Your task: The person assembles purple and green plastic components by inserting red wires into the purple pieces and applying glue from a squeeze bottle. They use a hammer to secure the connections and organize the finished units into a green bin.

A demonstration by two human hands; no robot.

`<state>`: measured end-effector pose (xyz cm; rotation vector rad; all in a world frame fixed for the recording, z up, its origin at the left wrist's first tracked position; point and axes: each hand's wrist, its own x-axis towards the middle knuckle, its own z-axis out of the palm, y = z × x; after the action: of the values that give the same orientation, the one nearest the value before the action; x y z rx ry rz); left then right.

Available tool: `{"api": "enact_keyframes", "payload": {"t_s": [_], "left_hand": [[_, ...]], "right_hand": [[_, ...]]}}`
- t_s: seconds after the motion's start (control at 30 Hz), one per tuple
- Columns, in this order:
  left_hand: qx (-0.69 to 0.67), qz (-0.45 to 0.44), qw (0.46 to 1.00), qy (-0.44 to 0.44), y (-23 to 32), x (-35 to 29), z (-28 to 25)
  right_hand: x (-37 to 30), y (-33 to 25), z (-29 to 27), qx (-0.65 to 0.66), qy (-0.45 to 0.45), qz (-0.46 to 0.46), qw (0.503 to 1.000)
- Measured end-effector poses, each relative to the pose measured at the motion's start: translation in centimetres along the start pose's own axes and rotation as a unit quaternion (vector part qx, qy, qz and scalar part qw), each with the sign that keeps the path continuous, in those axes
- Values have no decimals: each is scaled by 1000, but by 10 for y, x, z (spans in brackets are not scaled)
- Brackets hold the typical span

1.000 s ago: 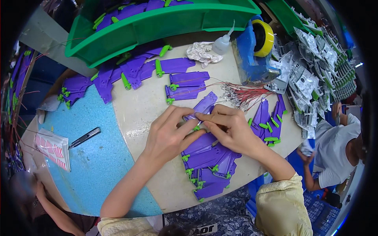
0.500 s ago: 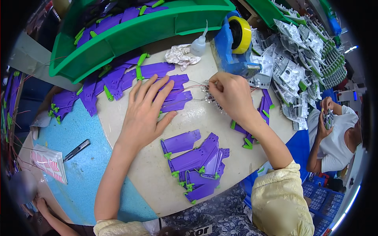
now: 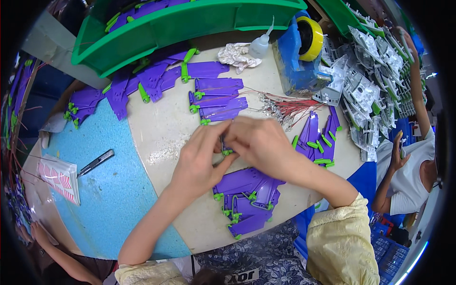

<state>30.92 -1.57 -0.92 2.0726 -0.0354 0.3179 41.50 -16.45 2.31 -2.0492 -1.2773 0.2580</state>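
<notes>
Over the middle of the table my two hands meet at a purple plastic piece with a green end (image 3: 227,152), mostly hidden by fingers. My left hand (image 3: 202,154) is closed on it from the left, thumb below. My right hand (image 3: 261,145) pinches at its upper part; what sits in those fingertips is hidden. Just beyond lie purple pieces with green ends (image 3: 221,108), thin wires running across them. A bundle of red wires (image 3: 297,105) with small silvery ends is to their right. Nearer me is a pile of purple pieces (image 3: 251,209) with green ends.
A green bin (image 3: 190,29) of purple parts stands at the back, beside a squeeze bottle (image 3: 259,46), a crumpled cloth (image 3: 236,57) and a blue tape dispenser (image 3: 297,66). Silvery grey parts (image 3: 356,90) are heaped right. A utility knife (image 3: 96,162) lies left. Other people sit nearby.
My left hand has left the far purple pieces and come nearer me. My right hand has come left from the wire bundle to meet it. One purple piece from the near pile's top has moved.
</notes>
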Motion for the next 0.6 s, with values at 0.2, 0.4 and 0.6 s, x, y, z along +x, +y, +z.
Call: {"api": "enact_keyframes", "payload": {"t_s": [0.2,0.4,0.6], "left_hand": [[-16,7,999,36,-7,2,1],[-10,2,1000,30,-7,3,2],[-4,5,999,37,-6,5,2]], "right_hand": [[-8,-1,-14,170,-80,185,965],[-4,4,-14,89,-59,84,991],[16,5,-25,64,-143,58,986]]}}
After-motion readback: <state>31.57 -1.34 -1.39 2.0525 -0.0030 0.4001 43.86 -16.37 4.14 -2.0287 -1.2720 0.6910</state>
